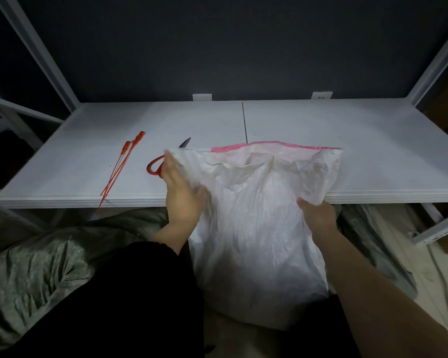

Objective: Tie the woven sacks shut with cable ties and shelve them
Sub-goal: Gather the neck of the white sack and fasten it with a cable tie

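Both hands grip a white woven sack (256, 228) that stands upright between the person's legs, its upper part leaning over the front edge of the white shelf (321, 130). The left hand (181, 192) reaches forward from a black sleeve (130, 293), palm against the sack's left side, fingers closed around the bunched fabric near the mouth. The right hand (317, 215), forearm bare and stretched diagonally, pinches the right side lower down, fingers curled into the material. The sack's mouth is open, with a pink stripe along its far rim. On the shelf left of the sack lie red cable ties (119, 166), their tips overhanging the edge, and red-handled scissors (163, 161) partly hidden behind the left hand.
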